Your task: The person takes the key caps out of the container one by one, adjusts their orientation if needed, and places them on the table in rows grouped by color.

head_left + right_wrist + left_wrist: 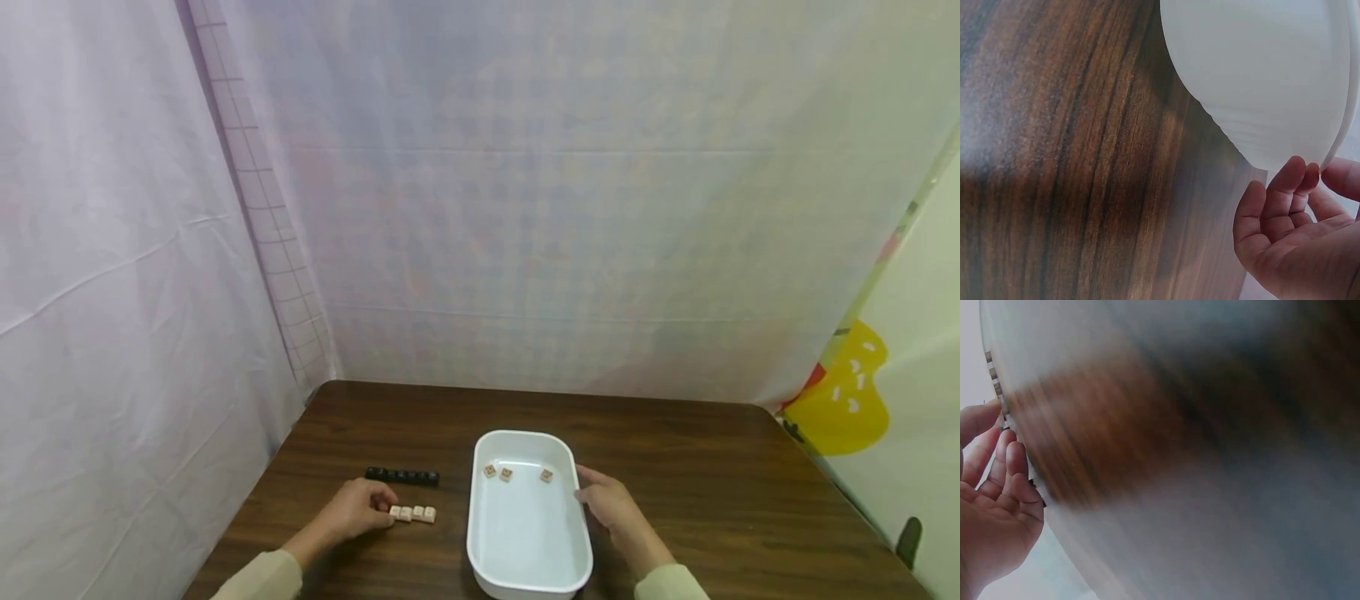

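A short row of cream keycaps (417, 513) lies on the table, placed side by side. At its left end my left hand (358, 508) pinches the end keycap (394, 512) between thumb and curled fingers; the left wrist view shows the fingertips (1007, 437) right at the row. Behind this row runs a row of black keycaps (402, 476). My right hand (611, 504) grips the right rim of a white tray (480, 550), thumb at the edge and other fingers against the outer wall. Toward the tray's far end lie three loose cream keycaps (506, 474) with brown undersides or markings.
The dark wood-grain table (697, 467) extends right of the tray and behind it. Pale curtains (525, 250) hang along the back and left sides. Near the right table edge is a yellow printed shape (843, 408) on white sheeting.
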A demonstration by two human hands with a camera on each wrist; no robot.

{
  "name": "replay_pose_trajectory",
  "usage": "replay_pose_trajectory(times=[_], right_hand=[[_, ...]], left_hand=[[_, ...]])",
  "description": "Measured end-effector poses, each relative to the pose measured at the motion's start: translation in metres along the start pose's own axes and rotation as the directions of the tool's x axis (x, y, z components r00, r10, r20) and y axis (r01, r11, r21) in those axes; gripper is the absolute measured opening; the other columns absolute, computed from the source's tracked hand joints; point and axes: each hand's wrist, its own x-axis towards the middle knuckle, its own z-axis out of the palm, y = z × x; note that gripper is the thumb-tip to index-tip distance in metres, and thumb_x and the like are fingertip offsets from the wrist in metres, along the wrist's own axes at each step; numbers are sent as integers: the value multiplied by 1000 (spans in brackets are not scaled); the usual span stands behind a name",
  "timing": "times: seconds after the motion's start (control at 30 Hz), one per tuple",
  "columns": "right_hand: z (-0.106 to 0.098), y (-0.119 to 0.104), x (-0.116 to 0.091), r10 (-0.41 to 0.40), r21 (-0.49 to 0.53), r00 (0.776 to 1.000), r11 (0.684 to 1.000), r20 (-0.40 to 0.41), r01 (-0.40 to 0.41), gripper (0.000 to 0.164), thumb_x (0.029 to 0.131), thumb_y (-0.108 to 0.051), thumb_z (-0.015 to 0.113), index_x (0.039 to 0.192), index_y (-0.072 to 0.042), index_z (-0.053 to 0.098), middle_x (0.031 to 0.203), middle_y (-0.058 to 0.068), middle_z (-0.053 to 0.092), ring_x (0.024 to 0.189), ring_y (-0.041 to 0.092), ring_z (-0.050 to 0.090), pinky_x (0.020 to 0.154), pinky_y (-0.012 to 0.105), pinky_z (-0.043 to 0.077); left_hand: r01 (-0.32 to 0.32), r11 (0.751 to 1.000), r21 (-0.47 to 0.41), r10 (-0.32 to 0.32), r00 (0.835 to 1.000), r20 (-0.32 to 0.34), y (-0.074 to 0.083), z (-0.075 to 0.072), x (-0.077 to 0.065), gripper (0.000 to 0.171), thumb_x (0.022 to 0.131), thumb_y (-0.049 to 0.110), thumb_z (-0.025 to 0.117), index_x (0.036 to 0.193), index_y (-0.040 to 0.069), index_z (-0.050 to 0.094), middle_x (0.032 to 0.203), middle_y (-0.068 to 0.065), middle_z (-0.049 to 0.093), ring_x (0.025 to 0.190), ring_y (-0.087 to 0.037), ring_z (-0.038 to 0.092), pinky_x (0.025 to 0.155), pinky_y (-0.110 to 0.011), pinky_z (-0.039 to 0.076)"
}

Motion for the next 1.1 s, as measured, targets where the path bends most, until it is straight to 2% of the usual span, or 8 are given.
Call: replay_pose_trajectory(times=[0.17, 0.37, 0.47, 0.6, 0.67, 0.87, 1.1], right_hand=[[-1, 0, 0, -6, -4, 1000, 1000, 10, 6, 52, 87, -1, 58, 138, 7, 50, 128, 33, 56, 100, 35, 63, 85, 49, 52], [-1, 1, 0, -31, -18, 999, 999, 13, 32, 52, 87, -2, 58, 138, 7, 50, 135, 35, 50, 117, 47, 52, 97, 58, 43], [-1, 1, 0, -37, -23, 999, 999, 11, 37, 52, 88, -2, 57, 138, 7, 50, 135, 34, 50, 118, 47, 52, 97, 58, 42], [-1, 1, 0, -28, -20, 1000, 999, 8, 28, 51, 88, -2, 57, 138, 7, 50, 129, 33, 55, 108, 40, 59, 90, 53, 48], [-1, 1, -1, -17, -11, 1000, 1000, 5, 17, 51, 88, -2, 57, 138, 7, 51, 127, 32, 57, 104, 38, 60, 87, 51, 50], [-1, 0, -1, -8, -14, 1000, 1000, 3, 8, 52, 88, -2, 57, 139, 6, 50, 132, 33, 53, 112, 43, 56, 94, 57, 45], [-1, 1, -2, -14, 28, 1000, 1000, 10, 14, 53, 88, 0, 56, 140, 7, 49, 121, 31, 60, 88, 27, 64, 74, 41, 54]], left_hand=[[0, 1000, 0, 0, 1000, -4, 0, -6, 0, 22, 71, 2, 81, 91, 5, 72, 76, 4, 62, 70, -9, 55, 63, -26, 45], [-40, 999, 30, 41, 999, -14, 7, -11, 8, 22, 77, 7, 79, 96, 3, 72, 81, 3, 64, 74, -11, 57, 65, -27, 47], [-33, 999, 29, 33, 999, -10, 17, -12, 16, 23, 80, 10, 78, 100, 1, 71, 83, 3, 64, 75, -12, 57, 65, -28, 47], [-39, 999, 29, 39, 999, -12, 37, -11, 31, 22, 82, 10, 76, 102, 1, 71, 85, 1, 64, 77, -12, 57, 67, -29, 48], [-60, 998, 35, 60, 998, -16, 47, -10, 39, 21, 83, 10, 76, 102, 2, 71, 87, -1, 65, 79, -13, 58, 69, -31, 49], [-120, 992, 42, 121, 992, -19, 75, 2, 67, 23, 86, 13, 75, 105, 0, 71, 94, -5, 68, 86, -19, 62, 75, -36, 52], [-146, 987, 59, 147, 989, -5, 100, 21, 94, 24, 86, 10, 75, 108, 1, 71, 94, -6, 65, 85, -19, 60, 75, -36, 51]])
